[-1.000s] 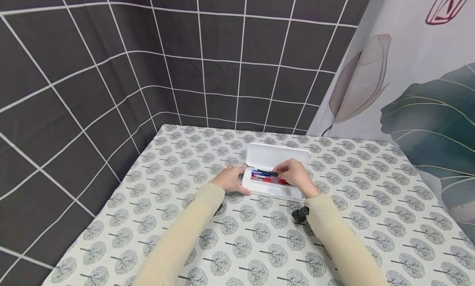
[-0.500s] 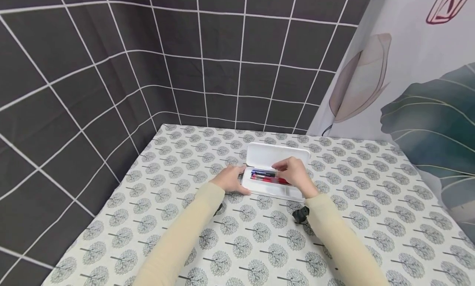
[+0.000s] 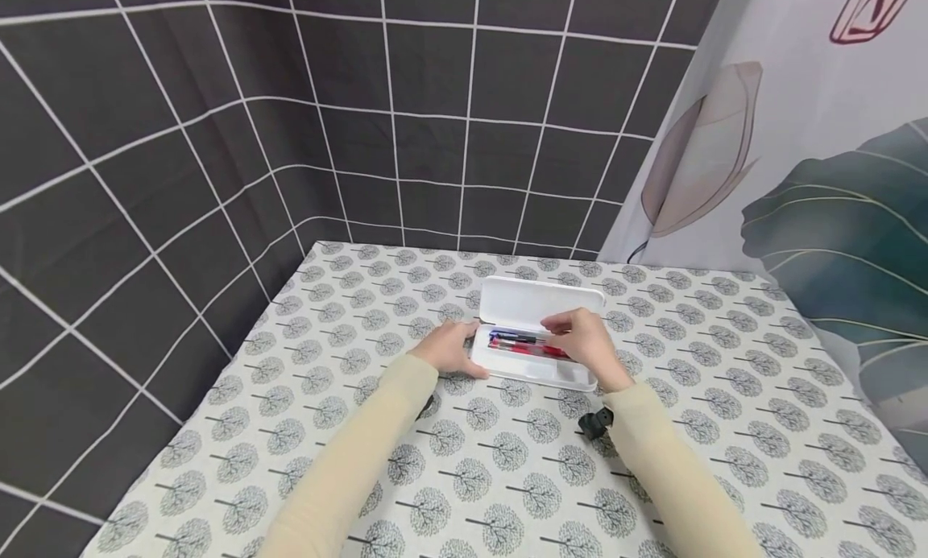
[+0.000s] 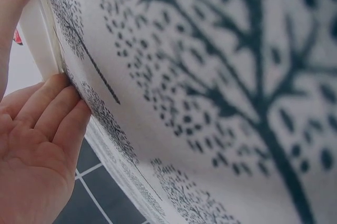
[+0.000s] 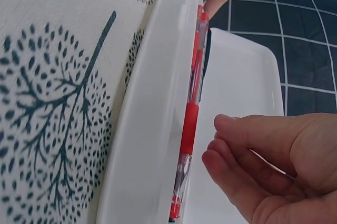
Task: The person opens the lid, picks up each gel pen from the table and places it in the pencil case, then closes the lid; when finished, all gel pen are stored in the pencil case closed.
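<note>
An open white pencil case (image 3: 532,369) lies on the table with its lid (image 3: 536,302) raised at the back. Inside are red pens (image 3: 518,349) and dark blue or black pens (image 3: 516,337), lying lengthwise. My left hand (image 3: 448,349) grips the case's left end, thumb at the front corner and fingers at the back; the left wrist view shows its fingers against the case wall (image 4: 41,34). Over the right part of the case is my right hand (image 3: 586,342). Its thumb and fingertips (image 5: 224,121) are bent near each other with nothing between them, beside a red pen (image 5: 189,129).
A white tablecloth (image 3: 471,485) with a tree print covers the table. Dark cloth (image 3: 428,147) with white grid lines hangs behind and to the left. A patterned pale curtain (image 3: 783,163) hangs at the right. A black wrist device (image 3: 596,423) sits by the right sleeve.
My right fingers have come away from the dark pen, which now lies among the others in the case. The right hand has shifted slightly right. The left hand stays on the case.
</note>
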Demonstrator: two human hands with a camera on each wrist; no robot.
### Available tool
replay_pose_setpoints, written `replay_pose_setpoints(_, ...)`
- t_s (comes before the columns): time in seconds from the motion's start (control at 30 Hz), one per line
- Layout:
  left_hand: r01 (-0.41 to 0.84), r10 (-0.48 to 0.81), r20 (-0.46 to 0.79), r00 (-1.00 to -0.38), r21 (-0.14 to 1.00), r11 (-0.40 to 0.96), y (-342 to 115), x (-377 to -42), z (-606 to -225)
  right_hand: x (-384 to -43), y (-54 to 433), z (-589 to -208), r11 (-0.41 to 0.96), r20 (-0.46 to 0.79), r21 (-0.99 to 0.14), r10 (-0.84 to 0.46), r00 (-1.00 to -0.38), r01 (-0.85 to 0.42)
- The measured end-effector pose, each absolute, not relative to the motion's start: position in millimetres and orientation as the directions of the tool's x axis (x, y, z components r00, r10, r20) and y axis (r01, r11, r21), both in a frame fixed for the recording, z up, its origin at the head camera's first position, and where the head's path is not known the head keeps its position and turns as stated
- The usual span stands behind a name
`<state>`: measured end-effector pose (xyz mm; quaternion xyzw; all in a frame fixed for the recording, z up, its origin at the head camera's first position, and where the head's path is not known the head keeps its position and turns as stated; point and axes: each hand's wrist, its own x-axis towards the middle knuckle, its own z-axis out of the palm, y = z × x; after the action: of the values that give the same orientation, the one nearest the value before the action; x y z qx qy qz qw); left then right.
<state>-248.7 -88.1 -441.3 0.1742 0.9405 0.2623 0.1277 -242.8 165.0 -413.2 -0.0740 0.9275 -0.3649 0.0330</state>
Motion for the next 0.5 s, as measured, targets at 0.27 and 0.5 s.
replay_pose_setpoints(0.27,0.264,0.395,-0.145,-0.907,0.536,0.802,-87.3,-248.9,-440.9,-237.7,173.2,-411.4,0.725,-0.003,-0.681,-0.141,-0.99,-0.101)
replay_pose_setpoints(0.5,0.263,0.394,-0.143,-0.908,0.538,0.801,-87.7,-249.6,-442.3,-235.7,180.3,-413.2,0.737,0.013,-0.667,-0.129,-0.992,-0.105)
